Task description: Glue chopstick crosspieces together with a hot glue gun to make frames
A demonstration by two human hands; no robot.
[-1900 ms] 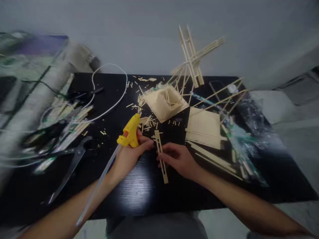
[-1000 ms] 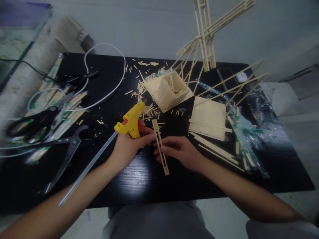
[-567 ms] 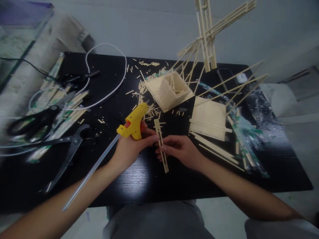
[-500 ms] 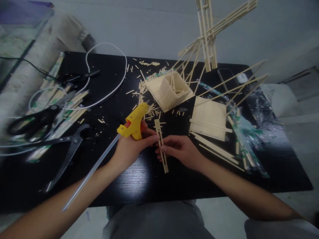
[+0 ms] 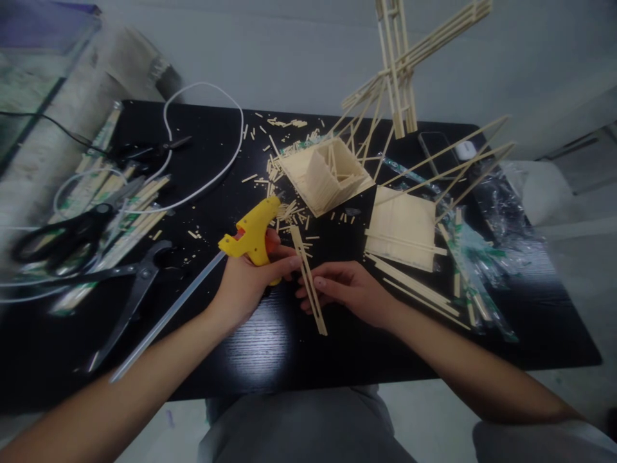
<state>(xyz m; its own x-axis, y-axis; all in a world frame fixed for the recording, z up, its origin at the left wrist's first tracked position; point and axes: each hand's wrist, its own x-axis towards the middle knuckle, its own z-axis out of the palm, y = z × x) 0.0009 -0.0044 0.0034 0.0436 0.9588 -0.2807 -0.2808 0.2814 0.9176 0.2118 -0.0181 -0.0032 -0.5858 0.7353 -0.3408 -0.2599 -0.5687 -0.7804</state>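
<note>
Two bare hands meet above a black tabletop (image 5: 270,360), near the middle of its front edge. The left hand (image 5: 250,276) holds a yellow glue gun (image 5: 255,228), its nozzle pointing toward the back edge; a long translucent glue stick (image 5: 168,315) runs from its rear over the left forearm. The thumb and fingers of the left hand also reach the side of a narrow frame of pale wooden sticks (image 5: 308,280). The right hand (image 5: 354,292) has its fingers curled around that frame, thumb on the near side, pinching it at mid-length. The frame slants, its upper end toward the back edge.

Behind the hands, short stick offcuts (image 5: 289,212) lie scattered beside a wooden box shape on a flat base (image 5: 332,173). A tall cross-shaped lattice (image 5: 398,67) rises near the back edge. To the right lies a square wooden panel (image 5: 402,225). Toward the left edge are black-handled scissors (image 5: 65,238), metal pliers (image 5: 144,276) and bundled sticks (image 5: 130,235).
</note>
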